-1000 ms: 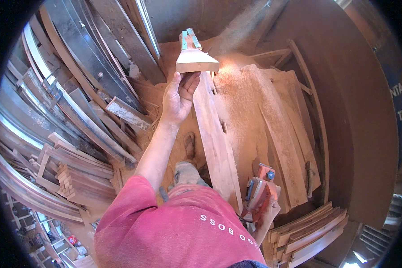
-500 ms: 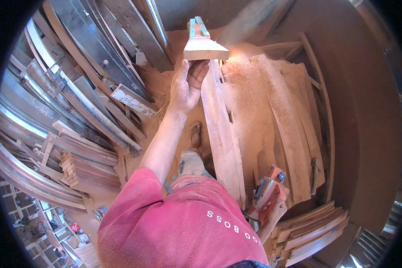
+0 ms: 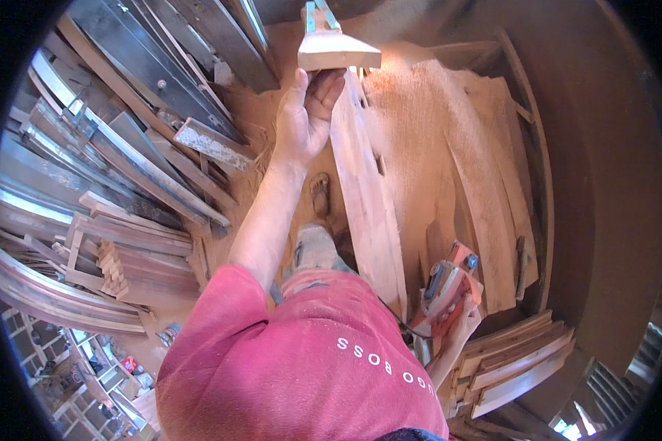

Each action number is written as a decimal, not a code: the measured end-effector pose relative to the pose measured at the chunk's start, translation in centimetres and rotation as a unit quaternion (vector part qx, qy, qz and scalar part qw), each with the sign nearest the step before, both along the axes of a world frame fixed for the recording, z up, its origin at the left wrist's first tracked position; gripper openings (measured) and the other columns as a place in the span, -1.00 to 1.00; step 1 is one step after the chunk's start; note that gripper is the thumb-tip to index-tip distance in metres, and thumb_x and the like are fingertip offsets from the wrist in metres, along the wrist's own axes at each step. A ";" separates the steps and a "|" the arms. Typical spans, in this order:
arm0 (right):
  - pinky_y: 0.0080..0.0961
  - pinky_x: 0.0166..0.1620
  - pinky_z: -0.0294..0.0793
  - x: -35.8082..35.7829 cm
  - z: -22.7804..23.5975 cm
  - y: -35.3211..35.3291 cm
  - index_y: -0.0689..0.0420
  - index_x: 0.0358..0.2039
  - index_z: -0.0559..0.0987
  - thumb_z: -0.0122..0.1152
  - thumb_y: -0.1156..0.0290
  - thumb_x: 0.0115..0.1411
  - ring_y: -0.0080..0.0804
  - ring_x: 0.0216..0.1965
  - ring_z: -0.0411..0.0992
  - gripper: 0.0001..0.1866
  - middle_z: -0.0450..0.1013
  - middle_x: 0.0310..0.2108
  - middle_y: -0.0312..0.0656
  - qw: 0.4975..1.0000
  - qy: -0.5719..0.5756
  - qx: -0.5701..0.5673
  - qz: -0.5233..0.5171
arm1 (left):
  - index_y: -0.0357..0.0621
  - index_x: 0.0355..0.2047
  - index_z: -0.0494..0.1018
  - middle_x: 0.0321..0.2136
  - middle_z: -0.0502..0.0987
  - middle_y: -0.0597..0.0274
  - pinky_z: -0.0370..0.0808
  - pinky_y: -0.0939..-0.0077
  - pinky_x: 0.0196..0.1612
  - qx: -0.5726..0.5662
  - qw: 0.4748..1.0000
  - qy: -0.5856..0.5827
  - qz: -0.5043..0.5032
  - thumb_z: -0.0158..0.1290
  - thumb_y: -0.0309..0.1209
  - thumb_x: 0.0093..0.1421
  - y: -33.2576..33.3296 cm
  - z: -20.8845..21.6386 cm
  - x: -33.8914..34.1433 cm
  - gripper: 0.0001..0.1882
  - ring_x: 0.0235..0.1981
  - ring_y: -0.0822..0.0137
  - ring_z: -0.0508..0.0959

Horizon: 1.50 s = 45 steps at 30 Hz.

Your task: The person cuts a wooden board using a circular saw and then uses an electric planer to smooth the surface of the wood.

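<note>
My left hand (image 3: 305,125) is stretched far forward under a pale wooden board (image 3: 338,57), gripping its near end. The thumb lies along the left side and the fingers curl beneath. The board points away from me and looks narrower toward its far end, where two turquoise strips (image 3: 322,16) show. Low on the right, my right hand (image 3: 465,327) is wrapped round a red handheld power planer (image 3: 449,290) with a blue knob. Its underside is hidden from view. Between my hands a long plank (image 3: 364,191) runs away from me.
Sawdust covers several wide boards (image 3: 471,169) on the right. Shorter planks (image 3: 518,367) are stacked at the lower right. Long curved boards and beams (image 3: 118,154) lean on the left, above a stack of cut timber (image 3: 147,272). My foot (image 3: 320,195) stands beside the long plank.
The whole scene sits a little higher in the picture, the board and planer with it. Both hands keep their grips.
</note>
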State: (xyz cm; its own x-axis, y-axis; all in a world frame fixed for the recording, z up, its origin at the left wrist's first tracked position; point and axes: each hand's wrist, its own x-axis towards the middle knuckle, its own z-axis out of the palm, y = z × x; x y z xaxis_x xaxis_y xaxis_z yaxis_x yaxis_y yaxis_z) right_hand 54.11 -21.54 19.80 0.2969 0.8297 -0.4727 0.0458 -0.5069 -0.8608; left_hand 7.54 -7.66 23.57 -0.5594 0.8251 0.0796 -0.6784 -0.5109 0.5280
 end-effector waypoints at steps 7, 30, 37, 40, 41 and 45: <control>-0.58 -0.58 0.36 -1.5 -0.8 1.1 0.09 -0.44 0.43 0.13 -0.05 0.38 -0.56 -0.61 0.37 -0.54 0.38 -0.59 -0.34 0.997 0.061 0.034 -0.018 | -0.43 0.11 0.34 -0.01 0.49 -0.01 0.57 0.13 0.07 -0.241 0.963 -0.036 -0.118 -0.15 0.02 0.43 -3.3 -3.9 -0.3 -0.36 -0.03 0.18 0.56; -0.31 -0.25 0.50 -17.1 -19.2 4.1 0.30 -0.09 0.55 0.07 -0.05 0.36 -0.21 -0.34 0.55 -0.44 0.54 -0.42 0.04 0.917 -0.012 -0.009 0.398 | -0.27 0.42 0.03 0.25 0.27 -0.32 0.30 0.12 0.26 -0.489 0.838 -0.084 -0.229 -0.40 0.33 0.38 -11.0 -33.0 2.6 -0.06 0.13 0.00 0.40; -0.39 -0.35 0.45 -15.1 -18.9 2.7 0.31 -0.06 0.57 0.11 -0.07 0.32 -0.37 -0.46 0.50 -0.41 0.51 -0.49 -0.09 0.919 0.015 -0.061 0.389 | -0.35 0.40 0.03 0.24 0.30 -0.30 0.29 0.13 0.27 -0.504 0.823 -0.118 -0.236 -0.44 0.38 0.35 -11.2 -34.2 1.8 0.01 0.14 0.00 0.42; -0.39 -0.34 0.45 -15.4 -18.9 3.6 0.31 -0.07 0.57 0.11 -0.04 0.32 -0.37 -0.45 0.49 -0.43 0.51 -0.48 -0.09 0.917 0.007 -0.040 0.397 | -0.36 0.39 0.05 0.23 0.32 -0.30 0.31 0.13 0.26 -0.505 0.820 -0.122 -0.240 -0.46 0.39 0.35 -10.9 -33.8 1.8 0.02 0.14 0.00 0.43; -0.38 -0.33 0.45 -15.6 -18.8 4.0 0.31 -0.08 0.58 0.11 -0.03 0.32 -0.36 -0.43 0.50 -0.44 0.52 -0.47 -0.07 0.914 0.009 -0.045 0.402 | -0.36 0.39 0.06 0.23 0.32 -0.30 0.31 0.14 0.25 -0.505 0.820 -0.122 -0.241 -0.46 0.39 0.34 -10.8 -33.6 1.8 0.02 0.13 0.00 0.44; -0.35 -0.28 0.45 -17.8 -18.7 5.7 0.30 -0.10 0.59 0.10 0.00 0.32 -0.32 -0.38 0.50 -0.47 0.53 -0.44 -0.03 0.923 -0.005 -0.029 0.383 | -0.36 0.38 0.07 0.21 0.34 -0.29 0.32 0.13 0.24 -0.519 0.814 -0.139 -0.223 -0.48 0.41 0.33 -10.3 -32.9 1.8 0.04 0.12 -0.01 0.45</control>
